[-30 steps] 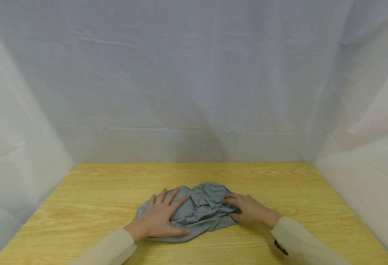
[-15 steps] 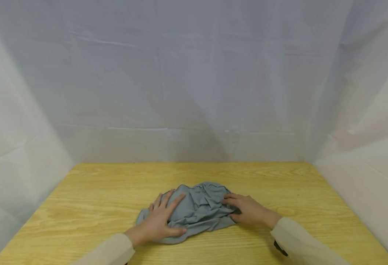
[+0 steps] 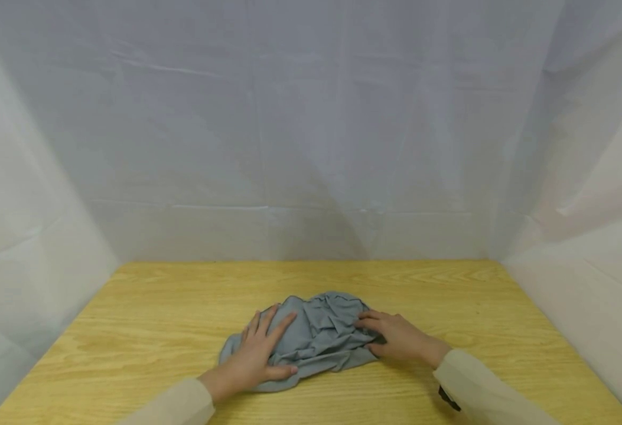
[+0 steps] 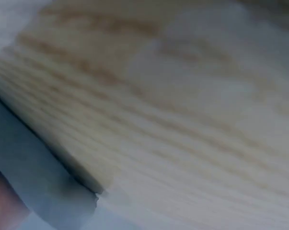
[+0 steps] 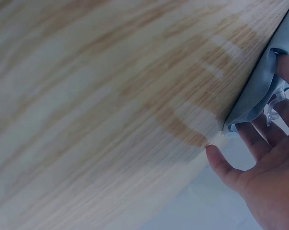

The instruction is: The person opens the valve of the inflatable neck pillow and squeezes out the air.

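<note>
A crumpled grey-blue cloth [image 3: 332,330] lies gathered in folds on the wooden table; its exact kind is not clear. My left hand [image 3: 249,357] rests on its left part, fingers spread and fairly straight, thumb along the near side. At the right end my right hand [image 3: 401,339] holds the cloth's edge with bent fingers and thumb. In the right wrist view, several fingers pass behind the fabric edge and one finger stays off it. A small clear plastic piece [image 5: 273,106] shows among those fingers. The left wrist view shows mostly table beside the cloth's edge [image 4: 39,167].
The wood-grain table [image 3: 183,289] reaches back to a pale sheet [image 3: 311,147] hung behind it. Similar sheets close off the left side [image 3: 23,236] and right side [image 3: 582,265]. Light sleeves [image 3: 486,383] cover both forearms, and a small dark item shows under the right cuff.
My left hand has slid slightly left and toward me, its fingers closer together, and the cloth's left edge has shifted a little. My right hand has stayed in place.
</note>
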Tool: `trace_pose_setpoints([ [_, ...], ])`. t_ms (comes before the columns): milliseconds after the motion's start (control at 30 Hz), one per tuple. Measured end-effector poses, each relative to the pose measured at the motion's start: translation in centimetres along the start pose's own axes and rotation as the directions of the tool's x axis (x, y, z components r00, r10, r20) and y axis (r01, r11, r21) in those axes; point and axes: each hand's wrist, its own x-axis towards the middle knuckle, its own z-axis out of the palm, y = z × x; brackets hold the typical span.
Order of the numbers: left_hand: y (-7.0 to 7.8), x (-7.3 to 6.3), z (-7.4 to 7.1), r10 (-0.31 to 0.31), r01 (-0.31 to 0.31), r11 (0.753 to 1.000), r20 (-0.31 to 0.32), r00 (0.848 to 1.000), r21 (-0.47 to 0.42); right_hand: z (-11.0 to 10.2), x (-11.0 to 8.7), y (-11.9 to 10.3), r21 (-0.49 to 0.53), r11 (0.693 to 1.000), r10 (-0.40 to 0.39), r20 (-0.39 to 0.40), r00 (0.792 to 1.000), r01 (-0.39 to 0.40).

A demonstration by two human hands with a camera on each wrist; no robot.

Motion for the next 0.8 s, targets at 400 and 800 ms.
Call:
trace_pose_setpoints([
  [400,-1.5,-1.2,-1.9,0.12,-0.132,0.99,0.206,0.971,0.045,0.0,0.0,0.0,-0.004,1.0,-0.005,-0.004,1.0,0.005],
  [800,-1.5,-1.0,-1.6,0.158,-0.181,0.975,0.167,0.973,0.133,0.2,0.0,0.2,-0.018,1.0,-0.012,-0.012,1.0,0.012],
])
